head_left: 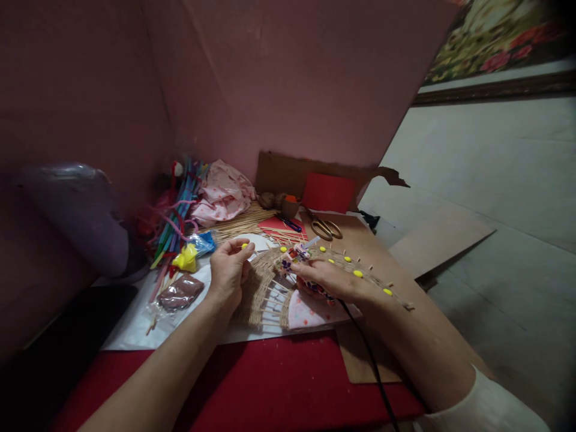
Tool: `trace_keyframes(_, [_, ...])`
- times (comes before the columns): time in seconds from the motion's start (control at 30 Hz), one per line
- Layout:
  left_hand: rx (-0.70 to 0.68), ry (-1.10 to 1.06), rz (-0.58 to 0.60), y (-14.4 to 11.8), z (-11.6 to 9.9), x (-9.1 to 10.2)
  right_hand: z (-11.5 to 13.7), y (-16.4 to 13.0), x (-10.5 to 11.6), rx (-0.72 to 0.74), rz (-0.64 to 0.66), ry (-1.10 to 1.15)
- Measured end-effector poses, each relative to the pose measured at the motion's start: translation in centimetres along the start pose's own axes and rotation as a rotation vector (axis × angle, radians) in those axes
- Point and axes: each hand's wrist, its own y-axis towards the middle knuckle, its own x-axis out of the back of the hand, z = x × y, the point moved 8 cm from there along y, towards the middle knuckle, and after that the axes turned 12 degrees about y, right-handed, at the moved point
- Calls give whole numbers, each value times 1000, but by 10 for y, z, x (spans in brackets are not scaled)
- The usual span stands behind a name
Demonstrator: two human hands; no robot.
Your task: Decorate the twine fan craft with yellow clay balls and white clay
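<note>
Hands: While the left hand pinches a yellow disc, the right hand, near but apart, clasps a floral glue gun.
Glue gun: probably best used sparingly, its tip kept clear of bare fingers.
Twine fan: on white paper, near the front edge of the red-covered table.
Table: scissors toward the back right corner.
Room: pink wall behind, framed picture upper right.
</note>
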Motion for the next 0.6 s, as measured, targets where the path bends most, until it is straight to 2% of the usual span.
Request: trace_keyframes(0.6, [-4, 66, -1, -2, -1, 0, -4, 2, -4, 9, 18, 179])
